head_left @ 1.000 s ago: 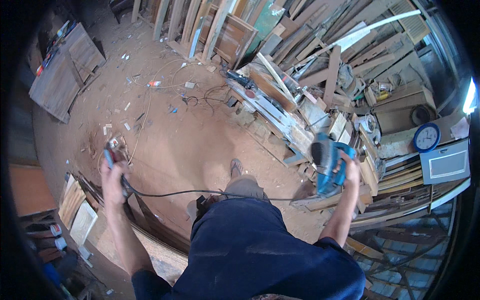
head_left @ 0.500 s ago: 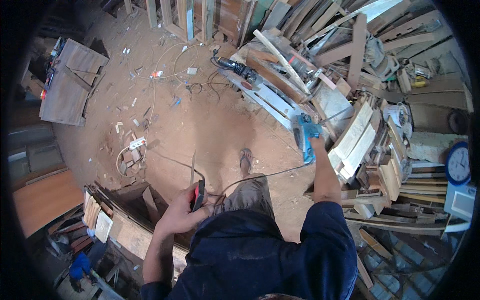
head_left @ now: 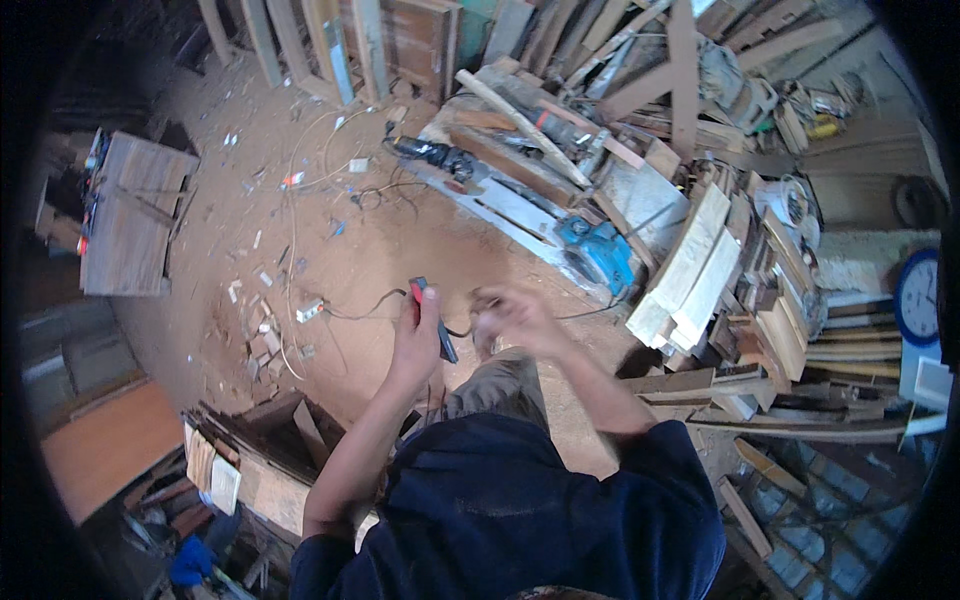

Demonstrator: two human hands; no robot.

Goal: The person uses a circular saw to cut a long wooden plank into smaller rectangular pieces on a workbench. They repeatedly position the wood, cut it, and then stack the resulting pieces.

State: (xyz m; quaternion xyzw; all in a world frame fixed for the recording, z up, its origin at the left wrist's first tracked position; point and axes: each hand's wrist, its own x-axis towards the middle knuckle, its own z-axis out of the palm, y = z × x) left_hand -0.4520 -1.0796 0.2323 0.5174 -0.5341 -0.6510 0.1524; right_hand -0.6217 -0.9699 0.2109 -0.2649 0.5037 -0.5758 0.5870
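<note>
My left hand is closed round a slim red-and-black tool, held in front of my knees; its exact kind does not show. Just to its right, my right hand is smeared by motion, so its fingers cannot be read. A dark power cord passes by both hands. Farther right, a blue electric hand planer rests at the near end of a long pale board, with neither hand on it.
A dark corded power tool lies on the board's far end. Stacked timber offcuts crowd the right side. On the dirt floor are a white power strip and wood scraps. A wooden cabinet-like piece stands at left.
My right hand has let go of the blue planer, now on the board, and moved left towards my left hand. My left hand has risen forward with the red-and-black tool, which has turned.
</note>
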